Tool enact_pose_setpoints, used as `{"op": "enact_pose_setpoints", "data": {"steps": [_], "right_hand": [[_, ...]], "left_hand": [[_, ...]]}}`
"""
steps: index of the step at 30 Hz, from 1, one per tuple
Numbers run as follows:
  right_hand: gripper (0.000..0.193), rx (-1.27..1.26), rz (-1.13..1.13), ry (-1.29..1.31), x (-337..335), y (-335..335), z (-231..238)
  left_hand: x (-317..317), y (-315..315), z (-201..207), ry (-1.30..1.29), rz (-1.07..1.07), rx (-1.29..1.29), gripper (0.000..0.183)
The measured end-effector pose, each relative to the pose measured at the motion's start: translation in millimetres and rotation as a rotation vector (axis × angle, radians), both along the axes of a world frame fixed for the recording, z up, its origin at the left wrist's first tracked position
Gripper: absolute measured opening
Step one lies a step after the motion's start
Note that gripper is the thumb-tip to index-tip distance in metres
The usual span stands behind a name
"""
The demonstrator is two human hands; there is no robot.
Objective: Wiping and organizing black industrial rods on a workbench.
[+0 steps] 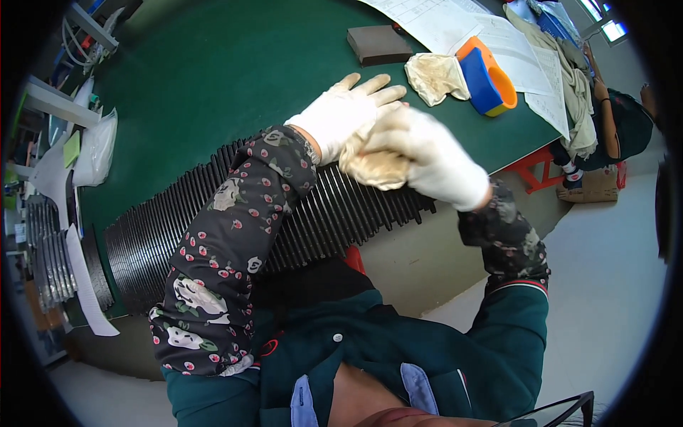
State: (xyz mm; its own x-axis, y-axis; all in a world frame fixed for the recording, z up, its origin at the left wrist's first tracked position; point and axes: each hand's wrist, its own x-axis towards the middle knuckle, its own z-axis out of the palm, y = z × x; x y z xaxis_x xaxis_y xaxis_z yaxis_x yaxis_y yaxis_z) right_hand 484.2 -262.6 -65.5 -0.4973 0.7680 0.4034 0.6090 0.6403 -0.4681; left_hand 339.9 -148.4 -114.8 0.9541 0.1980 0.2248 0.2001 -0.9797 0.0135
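Left side first: my left hand (340,117) is palm down in its white glove, angled up and rightward, fingers spread; that grip is wide and loose, with nothing showing in it. Right next to it, my right hand (435,156), gloved and blurred, bends in from the right, fingers curled closed on a crumpled rag (376,169); I can't tell whether the gloves touch.

Room now: left and beyond my left hand, the green table (206,64) lies bare, out to a clear plastic bag (98,149). Ahead, a dark block (377,46), then a second rag (435,77), a blue-and-orange holder (485,80) and papers (516,57) crowd the far right. The table's edge cuts past below my right wrist.

Black strips (153,242) line the near edge left to right, each one pointing away from me. Over their right end sits the rag, longest crosswise, sagging rightward.
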Motion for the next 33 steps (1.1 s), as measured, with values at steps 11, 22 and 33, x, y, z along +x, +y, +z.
{"op": "enact_pose_setpoints", "data": {"steps": [11, 22, 33], "right_hand": [[0.022, -0.079, 0.001, 0.268, 15, -15, 15], [0.025, -0.402, 0.257, 0.261, 18, -35, 15], [0.02, -0.507, 0.372, 0.215, 46, -46, 0]], "left_hand": [[-5, -10, 10, 0.077, 0.051, 0.017, 0.047], [-6, -10, 6, 0.039, 0.051, 0.006, 0.048], [-1, -8, 4, 0.024, 0.064, -0.017, 0.048]]}}
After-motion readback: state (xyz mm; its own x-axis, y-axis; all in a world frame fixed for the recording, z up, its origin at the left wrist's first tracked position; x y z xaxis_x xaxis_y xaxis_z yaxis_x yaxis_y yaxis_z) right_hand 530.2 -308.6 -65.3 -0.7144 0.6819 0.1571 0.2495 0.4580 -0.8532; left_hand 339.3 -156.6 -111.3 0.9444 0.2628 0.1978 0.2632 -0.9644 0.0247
